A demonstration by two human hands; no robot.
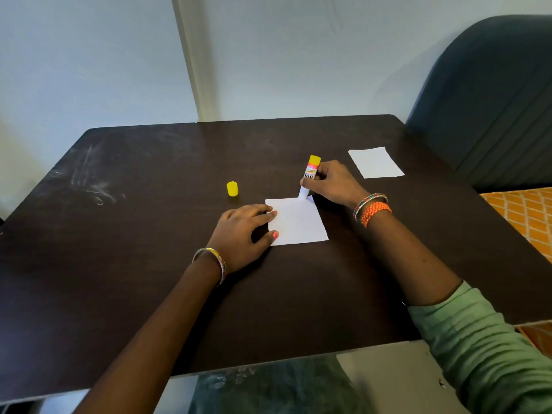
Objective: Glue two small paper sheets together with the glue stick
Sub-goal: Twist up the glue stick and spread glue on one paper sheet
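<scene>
A small white paper sheet point(298, 221) lies flat in the middle of the dark table point(149, 234). My left hand point(243, 231) rests on its left edge, fingers spread and pressing it down. My right hand point(334, 182) grips the glue stick point(310, 174), a white tube with a yellow end, tilted with its white tip touching the sheet's far edge. The stick's yellow cap point(232, 188) stands alone on the table, left of the stick. A second white sheet point(375, 162) lies apart at the far right.
A dark blue padded chair back point(493, 100) rises beyond the table's right corner. An orange patterned fabric point(525, 216) lies to the right of the table. A pale wall stands behind the far edge.
</scene>
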